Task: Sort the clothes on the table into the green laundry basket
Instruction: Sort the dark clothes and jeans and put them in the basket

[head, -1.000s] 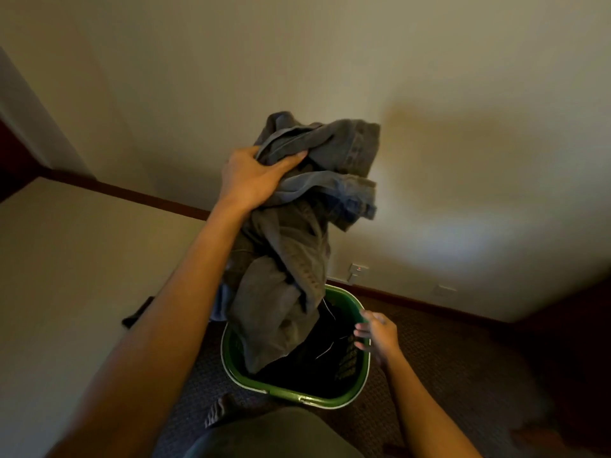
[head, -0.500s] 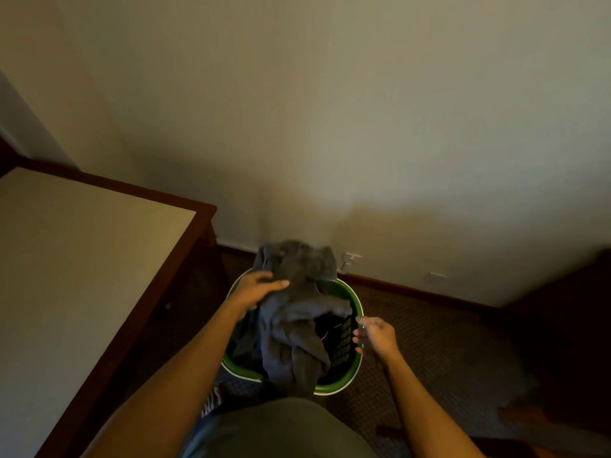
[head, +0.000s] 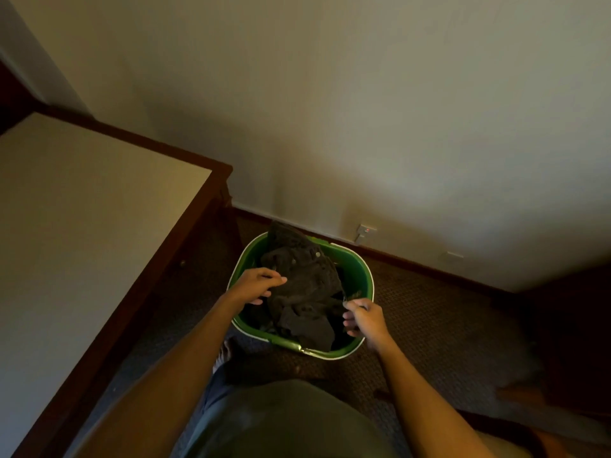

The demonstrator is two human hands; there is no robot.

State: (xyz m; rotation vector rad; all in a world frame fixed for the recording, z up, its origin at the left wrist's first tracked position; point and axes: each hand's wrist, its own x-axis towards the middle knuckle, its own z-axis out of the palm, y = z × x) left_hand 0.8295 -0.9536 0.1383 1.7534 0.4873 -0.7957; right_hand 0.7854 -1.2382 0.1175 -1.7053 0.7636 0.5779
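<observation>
The green laundry basket (head: 358,269) stands on the carpet by the wall. Crumpled dark grey jeans (head: 305,289) fill it, and one end hangs over its far rim. My left hand (head: 256,285) hovers over the basket's left side with thumb and fingers spread, touching the fabric. Inside the basket's right rim, my right hand (head: 365,320) has its fingers curled around an edge of the jeans. The cream-topped table (head: 99,226) at the left shows no clothes.
The table's dark wooden edge (head: 172,259) runs close to the left of the basket. A wall socket (head: 367,230) sits on the wall just behind it. Dark furniture (head: 575,325) stands to the right. My knees and foot are directly before the basket.
My left hand brought the jeans down from head height into the basket and loosened its hold. My right hand moved from the rim onto the cloth. The view tilted down.
</observation>
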